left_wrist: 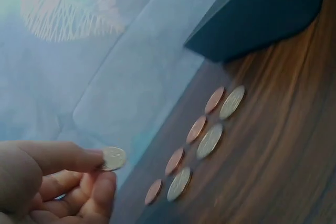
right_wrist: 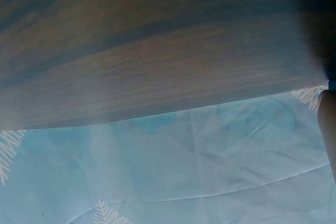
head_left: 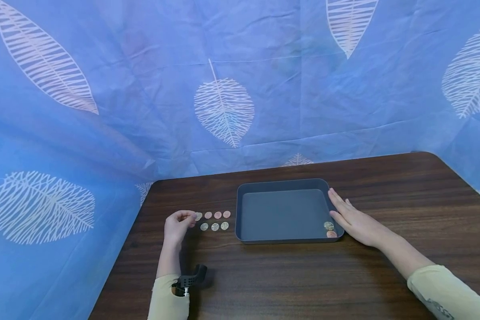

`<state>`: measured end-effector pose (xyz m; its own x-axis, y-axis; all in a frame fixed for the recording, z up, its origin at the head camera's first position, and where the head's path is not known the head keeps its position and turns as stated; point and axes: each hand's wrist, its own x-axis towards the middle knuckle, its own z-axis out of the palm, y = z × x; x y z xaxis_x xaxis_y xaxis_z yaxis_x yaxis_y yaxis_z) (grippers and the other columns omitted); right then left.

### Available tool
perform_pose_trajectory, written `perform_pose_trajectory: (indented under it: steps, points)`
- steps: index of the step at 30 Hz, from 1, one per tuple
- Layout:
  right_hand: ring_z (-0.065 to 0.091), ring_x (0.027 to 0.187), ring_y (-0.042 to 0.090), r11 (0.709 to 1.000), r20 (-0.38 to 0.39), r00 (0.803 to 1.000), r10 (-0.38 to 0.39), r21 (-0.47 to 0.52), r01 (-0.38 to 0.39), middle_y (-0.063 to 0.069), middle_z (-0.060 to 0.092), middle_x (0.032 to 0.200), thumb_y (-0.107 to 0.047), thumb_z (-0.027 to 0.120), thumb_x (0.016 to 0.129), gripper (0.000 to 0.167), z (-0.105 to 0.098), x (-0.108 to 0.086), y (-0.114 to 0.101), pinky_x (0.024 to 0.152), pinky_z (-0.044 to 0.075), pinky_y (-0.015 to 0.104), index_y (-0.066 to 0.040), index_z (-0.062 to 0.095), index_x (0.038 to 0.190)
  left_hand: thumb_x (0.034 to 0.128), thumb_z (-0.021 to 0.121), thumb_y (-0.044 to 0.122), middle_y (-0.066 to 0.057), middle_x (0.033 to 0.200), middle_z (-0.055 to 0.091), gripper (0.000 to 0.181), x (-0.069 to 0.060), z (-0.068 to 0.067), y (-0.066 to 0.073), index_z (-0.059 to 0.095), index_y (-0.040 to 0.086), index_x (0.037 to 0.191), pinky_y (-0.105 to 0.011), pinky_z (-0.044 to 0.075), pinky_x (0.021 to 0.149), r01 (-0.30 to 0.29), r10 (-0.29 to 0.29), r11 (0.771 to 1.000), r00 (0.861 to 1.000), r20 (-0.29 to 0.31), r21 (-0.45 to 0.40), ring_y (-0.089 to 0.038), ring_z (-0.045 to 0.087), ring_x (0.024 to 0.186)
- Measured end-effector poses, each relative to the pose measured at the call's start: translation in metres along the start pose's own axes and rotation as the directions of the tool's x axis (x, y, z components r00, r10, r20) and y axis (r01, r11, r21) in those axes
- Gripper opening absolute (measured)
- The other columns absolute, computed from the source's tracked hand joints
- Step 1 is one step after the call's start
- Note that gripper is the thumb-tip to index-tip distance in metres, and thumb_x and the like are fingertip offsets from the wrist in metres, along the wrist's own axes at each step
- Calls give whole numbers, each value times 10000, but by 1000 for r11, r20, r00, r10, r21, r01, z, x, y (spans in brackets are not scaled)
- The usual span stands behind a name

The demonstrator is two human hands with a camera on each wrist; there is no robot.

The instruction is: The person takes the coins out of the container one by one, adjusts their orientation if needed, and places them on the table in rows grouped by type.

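My left hand pinches a pale gold coin between thumb and forefinger, held above the table beside the other coins. A row of several copper coins lies next to a row of three pale gold coins, all flat on the wood. To their right stands a dark grey tray. In its near right corner are one pale gold coin and one copper coin. My right hand rests with straight fingers against the tray's right wall; only a sliver of it shows in the right wrist view.
The dark wooden table carries everything. Behind it and at the left hangs a blue cloth with white leaf prints. A black wrist camera mount sticks out from the left forearm over the table.
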<state>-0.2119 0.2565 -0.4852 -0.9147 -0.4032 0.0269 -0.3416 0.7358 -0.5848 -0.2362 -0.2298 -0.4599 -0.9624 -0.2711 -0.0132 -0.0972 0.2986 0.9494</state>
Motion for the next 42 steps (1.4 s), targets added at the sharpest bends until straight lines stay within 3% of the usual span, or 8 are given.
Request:
perform_pose_trajectory:
  steps: [4,10,18,24,31,42]
  points:
    - [44,1423,396,1000,0,1000,4,-2,-4,49,-99,1585,-356,330,1051,647,-1,-1,0,1095,78,580,-143,-40,1537,890,655,52,-63,755,619,148,3,-8,-7,676,-74,965,-358,525,738,31,-33,997,999,26,67,-253,635,722]
    - [43,1424,393,1000,-2,1000,3,2,-3,39,-105,1584,-353,332,1051,646,-2,-2,0,1097,75,577,-145,-39,1537,882,659,36,-67,738,627,136,4,-12,-12,675,-85,942,-273,519,662,48,-51,994,998,22,101,-154,601,648]
    - [42,1425,391,1000,-1,1000,1,2,-1,45,-99,1584,-352,334,1051,648,-3,-1,-1,1097,75,578,-137,-36,1537,879,659,44,-69,754,628,128,5,-14,-17,687,-63,944,-289,488,670,81,-88,981,996,34,175,-161,580,668]
    - [40,1422,402,1000,0,1000,0,-3,0,84,-84,1587,-352,332,1051,648,-3,0,-1,1090,85,593,-141,-41,1537,849,684,31,-88,748,642,119,7,-13,-20,683,-69,913,-264,471,602,28,-35,966,999,23,258,-150,586,634]
    - [25,1418,417,1000,5,1000,12,-1,-12,77,-86,1589,-365,330,1049,650,-2,-1,-2,1081,90,606,-162,-48,1537,808,717,28,-69,712,653,100,6,-10,-19,707,-45,875,-260,409,548,-30,36,926,999,-8,377,-134,580,603]
    - [32,1420,408,1000,6,1000,6,-3,-6,76,-85,1589,-362,330,1050,650,0,0,-2,1085,90,600,-155,-46,1537,809,731,44,-79,734,665,94,5,-8,-21,712,-29,864,-272,419,559,-22,35,906,999,-23,423,-158,591,623]
